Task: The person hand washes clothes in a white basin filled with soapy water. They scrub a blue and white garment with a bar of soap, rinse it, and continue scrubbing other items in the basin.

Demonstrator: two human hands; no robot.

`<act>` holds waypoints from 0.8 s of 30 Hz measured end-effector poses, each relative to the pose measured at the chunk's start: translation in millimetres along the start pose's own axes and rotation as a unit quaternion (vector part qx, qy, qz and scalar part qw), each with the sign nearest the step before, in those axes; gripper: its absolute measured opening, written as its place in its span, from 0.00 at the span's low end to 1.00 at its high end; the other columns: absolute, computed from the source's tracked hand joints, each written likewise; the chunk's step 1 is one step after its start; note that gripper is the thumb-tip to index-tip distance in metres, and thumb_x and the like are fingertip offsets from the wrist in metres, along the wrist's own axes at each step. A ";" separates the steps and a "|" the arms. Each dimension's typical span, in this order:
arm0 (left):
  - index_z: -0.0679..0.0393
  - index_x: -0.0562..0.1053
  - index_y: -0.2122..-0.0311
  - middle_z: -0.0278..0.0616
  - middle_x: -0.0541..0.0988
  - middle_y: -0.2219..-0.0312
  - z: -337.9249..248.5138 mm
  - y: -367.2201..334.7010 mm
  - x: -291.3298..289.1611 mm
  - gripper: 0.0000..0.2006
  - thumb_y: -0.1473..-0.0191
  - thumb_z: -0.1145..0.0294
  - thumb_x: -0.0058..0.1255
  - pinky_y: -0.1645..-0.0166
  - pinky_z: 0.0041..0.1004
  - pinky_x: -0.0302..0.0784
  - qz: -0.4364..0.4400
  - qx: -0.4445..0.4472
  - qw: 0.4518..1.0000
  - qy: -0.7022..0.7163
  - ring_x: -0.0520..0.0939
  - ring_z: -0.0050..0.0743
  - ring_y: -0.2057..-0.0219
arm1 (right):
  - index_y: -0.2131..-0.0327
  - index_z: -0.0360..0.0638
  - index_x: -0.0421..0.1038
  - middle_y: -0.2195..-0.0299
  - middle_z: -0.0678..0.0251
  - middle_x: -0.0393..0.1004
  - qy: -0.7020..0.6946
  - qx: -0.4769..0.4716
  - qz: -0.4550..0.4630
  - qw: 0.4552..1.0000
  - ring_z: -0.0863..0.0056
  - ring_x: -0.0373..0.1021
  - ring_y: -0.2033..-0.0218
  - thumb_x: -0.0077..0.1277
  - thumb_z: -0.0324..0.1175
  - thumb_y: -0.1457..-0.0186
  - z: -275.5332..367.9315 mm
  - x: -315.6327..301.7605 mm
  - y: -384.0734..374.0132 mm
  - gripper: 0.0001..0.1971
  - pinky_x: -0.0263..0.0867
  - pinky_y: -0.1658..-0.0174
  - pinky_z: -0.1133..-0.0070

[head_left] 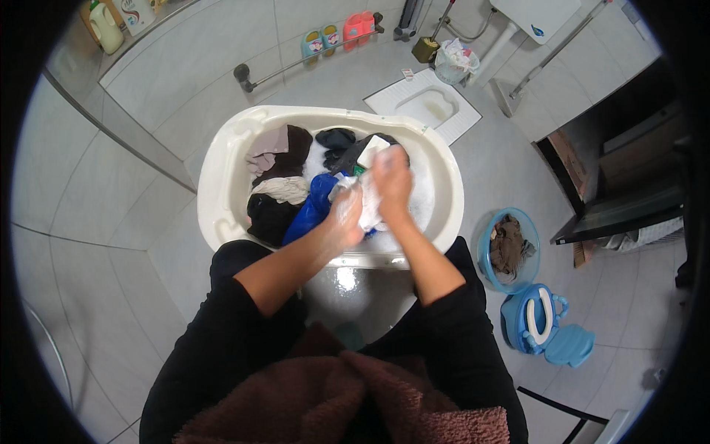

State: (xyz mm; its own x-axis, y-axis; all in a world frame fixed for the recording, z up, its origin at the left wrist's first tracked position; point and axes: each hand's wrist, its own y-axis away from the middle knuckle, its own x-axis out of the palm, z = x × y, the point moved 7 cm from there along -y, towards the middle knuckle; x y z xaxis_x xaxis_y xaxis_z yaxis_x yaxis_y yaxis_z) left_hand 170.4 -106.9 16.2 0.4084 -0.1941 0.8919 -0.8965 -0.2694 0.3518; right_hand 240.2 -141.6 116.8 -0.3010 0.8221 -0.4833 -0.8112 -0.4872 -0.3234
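Observation:
Over the right half of a cream plastic tub [208, 177], my left hand [349, 216] is closed around a wet, soapy white cloth [370, 205]. My right hand [392, 181], smeared by motion, looks closed against the same cloth on its other side. Just behind that hand, a white rectangular object [372, 151] sits on dark clothes; I cannot make out its kind. Beside my left hand lies a bright blue garment [309, 209]. Black [271, 216], cream [282, 189], mauve [269, 148] and dark garments fill the left and back of the tub among suds [422, 196].
A light blue basin [484, 255] with brown clothes stands on the floor at right, beside a blue child's potty [534, 320]. Beyond the tub are a squat toilet [381, 95], a waste bin [452, 68] and a wall rail [285, 72] with slippers. A dark cabinet [629, 177] stands at far right.

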 end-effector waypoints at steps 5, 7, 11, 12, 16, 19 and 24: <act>0.59 0.70 0.46 0.45 0.79 0.53 -29.1 1.7 12.0 0.22 0.30 0.56 0.29 0.45 0.41 0.75 -0.096 0.011 0.995 -0.022 0.80 0.41 0.53 | 0.68 0.40 0.67 0.74 0.49 0.73 -0.124 0.069 -0.056 0.988 0.50 0.67 0.76 0.55 0.43 0.42 -36.9 -1.9 -23.2 0.15 0.67 0.68 0.64; 0.61 0.71 0.48 0.48 0.80 0.55 -59.2 -7.7 0.0 0.27 0.33 0.48 0.28 0.43 0.43 0.73 -0.103 0.008 0.995 -0.006 0.80 0.46 0.53 | 0.67 0.40 0.67 0.73 0.50 0.73 -0.175 -0.003 -0.011 0.985 0.50 0.69 0.76 0.55 0.42 0.42 2.5 1.9 -3.5 0.15 0.67 0.67 0.64; 0.53 0.72 0.55 0.41 0.77 0.64 -65.5 -14.2 -13.1 0.20 0.36 0.46 0.41 0.55 0.34 0.78 -0.058 0.056 0.990 -0.113 0.80 0.36 0.62 | 0.70 0.44 0.67 0.78 0.57 0.73 0.026 -0.254 0.095 0.962 0.63 0.74 0.78 0.60 0.37 0.46 83.7 12.0 41.8 0.12 0.69 0.70 0.70; 0.52 0.72 0.56 0.39 0.77 0.65 -51.0 -6.9 18.3 0.17 0.36 0.49 0.42 0.56 0.33 0.78 0.155 0.142 0.974 0.082 0.80 0.33 0.63 | 0.67 0.46 0.70 0.84 0.60 0.69 0.042 -0.342 0.028 0.938 0.61 0.72 0.82 0.60 0.38 0.47 94.2 4.5 44.6 0.11 0.71 0.72 0.67; 0.55 0.72 0.51 0.36 0.79 0.61 -16.1 8.1 5.9 0.18 0.31 0.52 0.36 0.54 0.34 0.78 -0.062 0.034 0.996 -0.048 0.81 0.31 0.58 | 0.69 0.42 0.70 0.77 0.55 0.74 -0.019 0.014 -0.056 0.998 0.61 0.72 0.76 0.57 0.40 0.42 -3.0 -10.0 -9.6 0.12 0.67 0.70 0.69; 0.60 0.69 0.45 0.45 0.78 0.50 -36.3 11.0 29.8 0.25 0.32 0.49 0.33 0.44 0.42 0.74 -0.026 0.009 1.000 0.004 0.79 0.41 0.49 | 0.64 0.40 0.70 0.74 0.69 0.74 -0.232 0.247 0.105 0.935 0.76 0.70 0.71 0.54 0.45 0.39 -65.5 12.6 -27.6 0.16 0.66 0.67 0.74; 0.66 0.66 0.43 0.48 0.76 0.47 -77.9 15.4 50.2 0.28 0.33 0.48 0.39 0.39 0.38 0.70 0.027 0.033 0.999 0.022 0.77 0.41 0.45 | 0.62 0.45 0.71 0.69 0.75 0.74 -0.394 0.337 0.126 0.846 0.82 0.68 0.70 0.53 0.50 0.38 -59.2 -0.1 -17.7 0.17 0.62 0.70 0.81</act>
State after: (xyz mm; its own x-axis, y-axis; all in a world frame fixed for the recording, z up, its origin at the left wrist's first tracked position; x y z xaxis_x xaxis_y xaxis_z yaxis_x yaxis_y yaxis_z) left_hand 163.8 -47.3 88.5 0.3507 -0.1688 0.9211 -0.9029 -0.3221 0.2848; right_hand 284.2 -150.6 74.5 -0.5312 0.7885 0.3100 -0.6936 -0.6149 0.3754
